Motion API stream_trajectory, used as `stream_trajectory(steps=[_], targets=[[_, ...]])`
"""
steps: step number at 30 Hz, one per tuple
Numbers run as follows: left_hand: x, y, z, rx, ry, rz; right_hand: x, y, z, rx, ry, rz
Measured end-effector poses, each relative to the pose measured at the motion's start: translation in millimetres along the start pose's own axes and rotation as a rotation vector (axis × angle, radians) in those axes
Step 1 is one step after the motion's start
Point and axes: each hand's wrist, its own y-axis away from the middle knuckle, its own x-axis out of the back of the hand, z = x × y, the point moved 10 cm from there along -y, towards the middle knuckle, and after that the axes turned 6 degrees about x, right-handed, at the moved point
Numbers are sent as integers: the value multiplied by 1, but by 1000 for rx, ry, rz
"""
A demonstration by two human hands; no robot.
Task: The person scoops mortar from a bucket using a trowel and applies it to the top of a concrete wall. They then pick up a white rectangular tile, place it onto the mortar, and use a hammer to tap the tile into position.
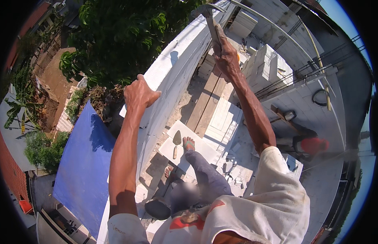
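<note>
My left hand [141,94] rests on the near end of a long white block [172,59] along the top of the wall. Its fingers are bent over the outer edge, and its thumb points inward. Raised above the wall at the top, my right hand [228,59] is wrapped around the wooden handle of a hammer [211,22] with a long, curved metal head. The hammer's head is held clear of the block, near the far top edge. Below, a pointed trowel [176,139] with a light handle lies on a white slab beside my foot.
Wooden planks [205,103] and stacked white blocks [270,67] lie inside the wall. Rubble [233,171] and a black bucket [157,208] are near my legs. Another person in red headwear [314,145] is at the right. Outside the wall hangs a blue tarp [83,162], with trees beyond.
</note>
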Motion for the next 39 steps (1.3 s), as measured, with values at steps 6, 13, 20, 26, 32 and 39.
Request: stream_trajectory(steps=[6,13,20,26,32,39], targets=[[0,1,-2,2,16,19,-52,-32,65,-241,131,-333],[-6,-5,-5,9,18,12,-53,-28,41,-79,226,-320],[-4,-6,-5,-18,30,17,-40,10,-15,47,12,-186],[-6,-7,-5,-25,18,29,-41,25,-12,-11,-53,-328],[-9,-2,-7,-4,23,18,-43,36,-32,91,109,-428],[-15,-7,-8,-31,39,67,-48,39,-32,20,94,-526]])
